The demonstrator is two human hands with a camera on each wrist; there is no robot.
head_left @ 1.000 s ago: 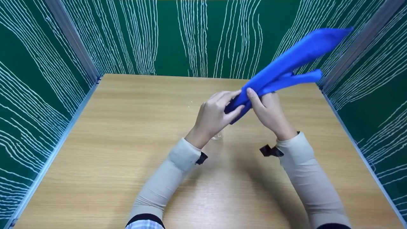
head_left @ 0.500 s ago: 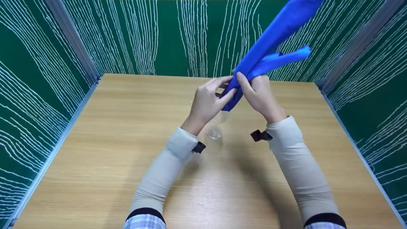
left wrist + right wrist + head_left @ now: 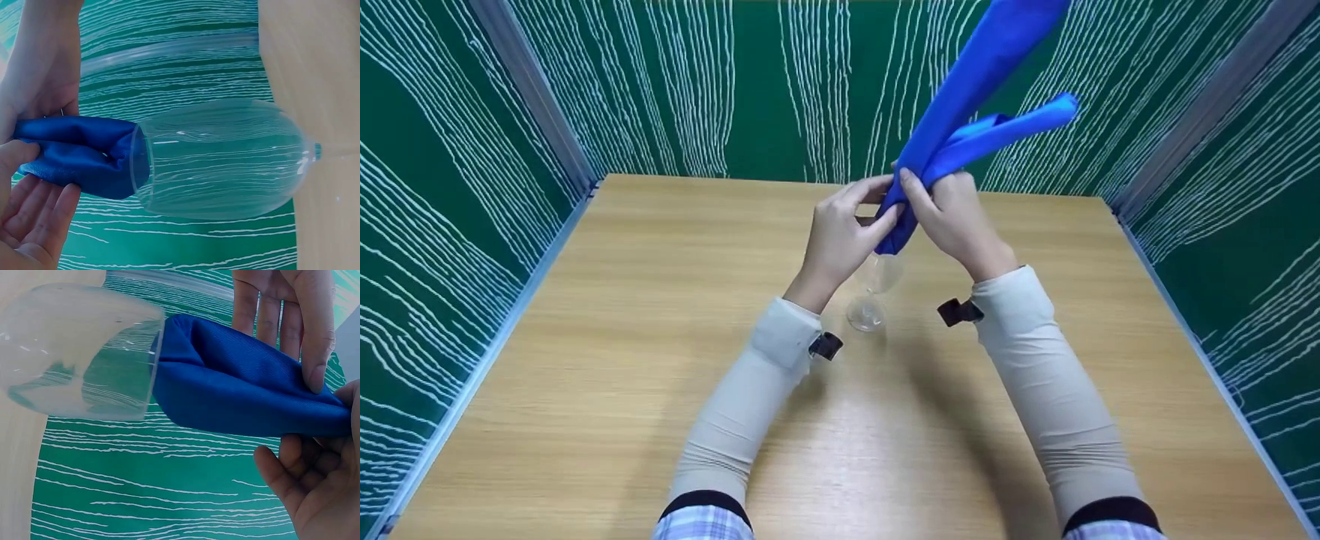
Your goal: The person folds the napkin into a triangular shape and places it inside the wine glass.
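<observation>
A folded blue cloth napkin [image 3: 952,105] slants upward between the two hands, with a loose flap [image 3: 1020,131] sticking out to the right. My left hand [image 3: 840,240] pinches its lower part between thumb and fingers. Further up, my right hand [image 3: 956,217] grips the same bundle, its thumb lying across the front. Beneath the hands stands a clear wine glass [image 3: 866,313], upright on the table. In the left wrist view the napkin's lower end [image 3: 118,163] just enters the mouth of the glass [image 3: 225,163]; the right wrist view shows that end at the rim too.
The wooden table [image 3: 660,300] carries the glass. Green walls [image 3: 750,90] with white wavy lines enclose it at the back and both sides, joined by grey corner posts [image 3: 529,90].
Both hands have moved left and away from the body with the napkin, which now points more steeply upward. Its lower end has come to the glass's mouth, and the glass shows more fully.
</observation>
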